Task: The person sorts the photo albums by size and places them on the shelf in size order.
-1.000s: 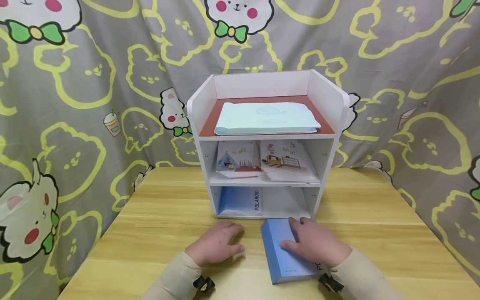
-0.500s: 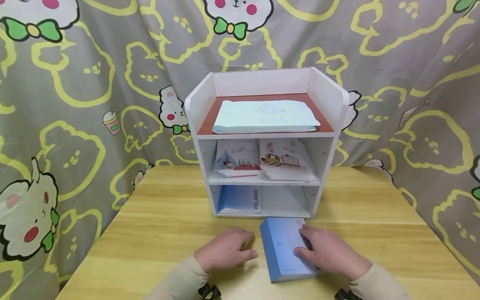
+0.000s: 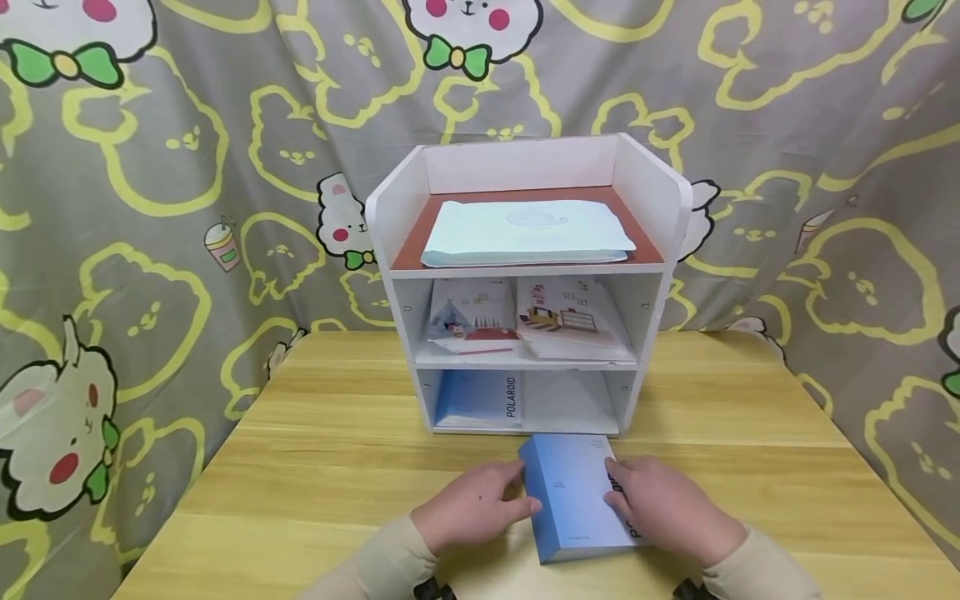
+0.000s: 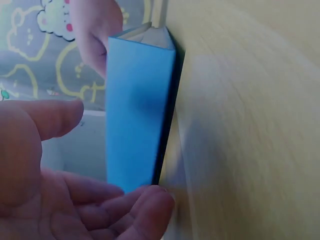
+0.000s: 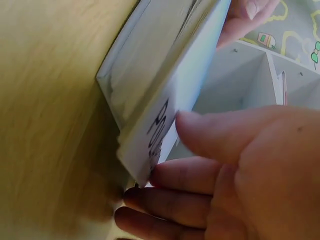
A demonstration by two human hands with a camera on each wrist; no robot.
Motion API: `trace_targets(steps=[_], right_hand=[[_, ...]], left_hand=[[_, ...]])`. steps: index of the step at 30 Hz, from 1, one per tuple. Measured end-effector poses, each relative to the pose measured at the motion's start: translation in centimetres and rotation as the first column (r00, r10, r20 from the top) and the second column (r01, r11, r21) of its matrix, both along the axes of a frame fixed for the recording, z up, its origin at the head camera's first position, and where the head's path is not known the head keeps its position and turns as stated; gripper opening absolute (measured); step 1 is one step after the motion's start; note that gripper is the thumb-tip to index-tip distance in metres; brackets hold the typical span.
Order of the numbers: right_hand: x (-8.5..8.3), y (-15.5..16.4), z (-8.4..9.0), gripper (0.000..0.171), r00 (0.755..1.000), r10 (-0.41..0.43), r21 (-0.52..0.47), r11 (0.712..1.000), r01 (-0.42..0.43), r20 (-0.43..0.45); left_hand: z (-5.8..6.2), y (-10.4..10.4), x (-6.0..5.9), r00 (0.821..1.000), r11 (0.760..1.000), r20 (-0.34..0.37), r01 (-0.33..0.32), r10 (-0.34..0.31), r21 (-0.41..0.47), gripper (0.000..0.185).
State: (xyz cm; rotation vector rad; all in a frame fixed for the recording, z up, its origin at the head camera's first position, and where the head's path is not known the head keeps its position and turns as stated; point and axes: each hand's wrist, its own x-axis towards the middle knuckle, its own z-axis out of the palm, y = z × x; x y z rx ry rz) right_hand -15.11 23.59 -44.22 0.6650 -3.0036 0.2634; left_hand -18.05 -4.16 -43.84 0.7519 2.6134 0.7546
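A thick blue-and-white book point(image 3: 573, 500) marked POLAROID lies on the wooden table, its far end close to the front of a white shelf unit point(image 3: 517, 271). My right hand point(image 3: 667, 504) grips the book's right edge, thumb on the cover and fingers down its side in the right wrist view. My left hand point(image 3: 483, 504) is at the blue spine point(image 4: 137, 105), fingers loosely bent and fingertips right beside it. In the left wrist view the thumb stands apart from the spine.
Another blue POLAROID book point(image 3: 476, 398) lies in the bottom compartment's left half. Illustrated white booklets point(image 3: 570, 317) fill the middle shelf. A pale green packet point(image 3: 528, 232) rests on the brown top. A patterned curtain point(image 3: 247, 167) hangs behind.
My left hand has moved right to the book's spine. My right hand has slid from the top of the cover to its right edge. The book stays nearly in place.
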Motion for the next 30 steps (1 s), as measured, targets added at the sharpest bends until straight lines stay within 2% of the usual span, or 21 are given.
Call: trace_targets(steps=[5, 11, 15, 19, 22, 26, 28, 30], right_hand=[[0.3, 0.1, 0.2, 0.041, 0.998, 0.013, 0.07, 0.998, -0.01, -0.054], [0.3, 0.2, 0.4, 0.041, 1.0, -0.013, 0.057, 0.998, 0.014, -0.021], [0.1, 0.2, 0.3, 0.042, 0.997, -0.061, -0.035, 0.997, 0.062, 0.047], [-0.4, 0.3, 0.1, 0.033, 0.981, -0.102, -0.187, 0.973, 0.132, 0.163], [-0.8, 0.8, 0.2, 0.023, 0.967, -0.085, -0.317, 0.935, 0.161, 0.24], [-1.2, 1.7, 0.3, 0.026, 0.945, 0.02, -0.497, 0.854, 0.153, 0.326], [-1.3, 2.2, 0.3, 0.025, 0.921, 0.11, -0.584, 0.799, 0.142, 0.374], [-1.4, 2.5, 0.2, 0.023, 0.869, 0.22, -0.665, 0.731, 0.155, 0.444]], left_hand=[[-0.1, 0.8, -0.3, 0.997, 0.997, 0.066, -0.034, 0.029, 0.072, 0.087], [-0.5, 2.3, -0.1, 0.978, 0.979, 0.191, -0.117, 0.084, 0.168, 0.098], [-1.3, 3.0, 0.2, 0.962, 0.943, 0.251, -0.182, 0.112, 0.279, 0.102], [-2.1, 3.2, 0.4, 0.934, 0.883, 0.331, -0.263, 0.133, 0.388, 0.102], [-2.6, 3.1, 0.5, 0.9, 0.819, 0.417, -0.334, 0.13, 0.467, 0.1], [-2.8, 2.8, 0.5, 0.849, 0.726, 0.518, -0.422, 0.106, 0.543, 0.094], [-2.8, 2.7, 0.4, 0.834, 0.7, 0.542, -0.451, 0.108, 0.554, 0.09], [-2.8, 2.6, 0.2, 0.825, 0.681, 0.557, -0.464, 0.098, 0.567, 0.087]])
